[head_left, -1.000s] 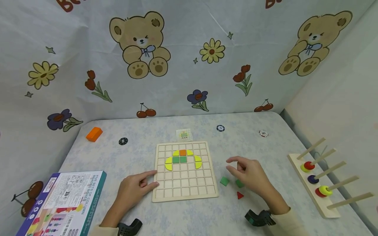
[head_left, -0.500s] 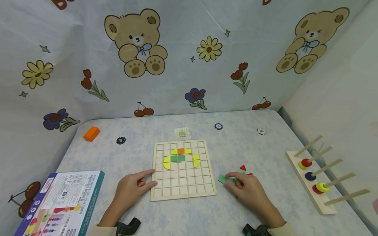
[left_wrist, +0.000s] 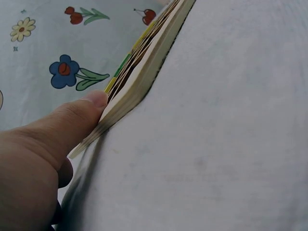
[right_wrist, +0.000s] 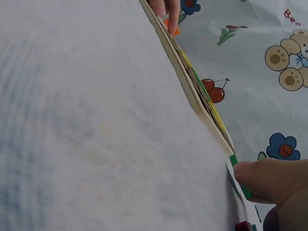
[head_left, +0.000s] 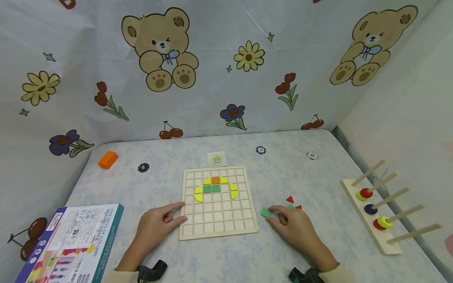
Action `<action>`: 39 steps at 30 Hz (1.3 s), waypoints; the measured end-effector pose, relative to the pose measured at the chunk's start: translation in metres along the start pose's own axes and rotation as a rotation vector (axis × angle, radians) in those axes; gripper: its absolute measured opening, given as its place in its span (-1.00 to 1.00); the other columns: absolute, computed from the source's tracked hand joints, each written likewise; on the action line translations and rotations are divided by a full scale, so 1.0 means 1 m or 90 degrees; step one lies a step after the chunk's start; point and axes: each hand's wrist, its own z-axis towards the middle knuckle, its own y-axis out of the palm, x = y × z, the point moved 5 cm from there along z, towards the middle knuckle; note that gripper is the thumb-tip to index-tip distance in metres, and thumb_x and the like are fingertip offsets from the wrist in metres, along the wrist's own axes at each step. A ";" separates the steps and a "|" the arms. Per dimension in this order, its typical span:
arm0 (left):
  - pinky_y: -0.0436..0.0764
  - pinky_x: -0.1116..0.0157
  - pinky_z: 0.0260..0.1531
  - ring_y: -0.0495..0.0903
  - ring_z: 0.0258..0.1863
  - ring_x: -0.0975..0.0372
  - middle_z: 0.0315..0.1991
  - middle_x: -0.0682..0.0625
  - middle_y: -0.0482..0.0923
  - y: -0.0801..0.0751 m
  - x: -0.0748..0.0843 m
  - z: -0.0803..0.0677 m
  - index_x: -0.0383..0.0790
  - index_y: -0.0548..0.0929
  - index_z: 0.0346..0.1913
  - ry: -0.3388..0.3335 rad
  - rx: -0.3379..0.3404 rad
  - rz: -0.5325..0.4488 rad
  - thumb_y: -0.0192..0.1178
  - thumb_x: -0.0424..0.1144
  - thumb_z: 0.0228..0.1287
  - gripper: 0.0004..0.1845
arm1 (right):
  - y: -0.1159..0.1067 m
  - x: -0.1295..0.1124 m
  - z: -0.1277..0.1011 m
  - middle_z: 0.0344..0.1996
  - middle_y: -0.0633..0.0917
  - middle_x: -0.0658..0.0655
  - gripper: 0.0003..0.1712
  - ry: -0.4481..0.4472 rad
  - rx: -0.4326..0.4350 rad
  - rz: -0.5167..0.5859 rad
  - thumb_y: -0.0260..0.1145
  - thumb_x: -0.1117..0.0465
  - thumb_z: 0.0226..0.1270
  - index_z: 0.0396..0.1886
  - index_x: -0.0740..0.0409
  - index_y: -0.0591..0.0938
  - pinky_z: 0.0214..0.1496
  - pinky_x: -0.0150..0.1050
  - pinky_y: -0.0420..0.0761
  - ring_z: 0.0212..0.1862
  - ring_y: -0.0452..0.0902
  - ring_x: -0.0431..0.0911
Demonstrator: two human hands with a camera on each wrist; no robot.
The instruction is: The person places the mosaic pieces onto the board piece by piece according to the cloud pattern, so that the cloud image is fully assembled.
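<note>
A wooden grid board (head_left: 217,220) lies at the table's middle, with yellow quarter-circles, an orange square and two green squares (head_left: 211,188) set in its upper rows. My left hand (head_left: 159,224) rests flat by the board's left front edge, index finger straight along it; in the left wrist view the thumb (left_wrist: 82,115) touches the board's edge (left_wrist: 139,77). My right hand (head_left: 281,216) is just right of the board and pinches a green square tile (head_left: 266,212) lying on the table; that tile's edge (right_wrist: 239,178) shows under a finger. Two red triangles (head_left: 290,199) and another green piece lie beyond the hand.
A blue game box (head_left: 74,239) lies front left and an orange block (head_left: 107,159) back left. A pattern card (head_left: 216,158) sits behind the board, with three chips (head_left: 143,167) along the back. A peg rack with coloured rings (head_left: 371,212) stands at the right.
My right hand came down from above the loose pieces and took hold of the green square tile beside the board. My left hand has stayed at the board's edge.
</note>
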 end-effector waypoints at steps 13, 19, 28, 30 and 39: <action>0.14 0.36 -0.58 0.14 -0.71 0.38 -0.72 0.28 0.21 0.000 0.001 0.001 0.23 0.77 0.08 -0.009 -0.008 -0.008 0.47 0.23 0.13 -0.55 | -0.015 -0.025 0.011 -0.75 0.21 -0.33 -0.66 -0.094 -0.043 -0.009 0.54 0.11 0.28 0.06 -0.03 0.78 -0.61 -0.43 0.17 -0.66 0.05 -0.44; 0.16 0.37 -0.58 0.14 -0.72 0.39 -0.73 0.29 0.21 -0.001 0.000 0.002 0.24 0.76 0.08 -0.002 -0.004 -0.003 0.48 0.20 0.14 -0.56 | -0.011 -0.038 0.036 -0.75 0.27 -0.33 -0.59 -0.156 -0.081 -0.033 0.48 0.14 0.35 0.18 0.04 0.73 -0.58 -0.40 0.22 -0.70 0.10 -0.44; 0.18 0.36 -0.57 0.14 -0.72 0.39 -0.73 0.29 0.21 0.000 -0.001 0.000 0.23 0.77 0.09 -0.007 0.003 0.000 0.48 0.20 0.13 -0.55 | 0.027 -0.061 0.083 -0.70 0.40 -0.23 -0.62 -0.138 -0.130 0.052 0.42 0.11 0.42 0.18 0.07 0.72 -0.53 -0.37 0.28 -0.61 0.20 -0.33; 0.18 0.36 -0.57 0.13 -0.71 0.40 -0.73 0.29 0.21 0.000 0.000 0.000 0.24 0.77 0.08 -0.005 0.004 -0.003 0.48 0.22 0.12 -0.55 | 0.036 -0.064 0.093 -0.71 0.40 -0.20 -0.62 -0.131 -0.129 0.069 0.40 0.11 0.44 0.18 0.09 0.71 -0.54 -0.36 0.27 -0.63 0.21 -0.31; 0.19 0.36 -0.57 0.15 -0.71 0.39 -0.72 0.27 0.23 0.000 0.002 -0.001 0.21 0.77 0.09 -0.015 0.002 -0.015 0.48 0.21 0.12 -0.54 | 0.062 -0.066 0.110 -0.74 0.39 -0.15 -0.62 -0.114 -0.118 0.062 0.35 0.06 0.50 0.22 0.06 0.70 -0.58 -0.36 0.22 -0.69 0.20 -0.28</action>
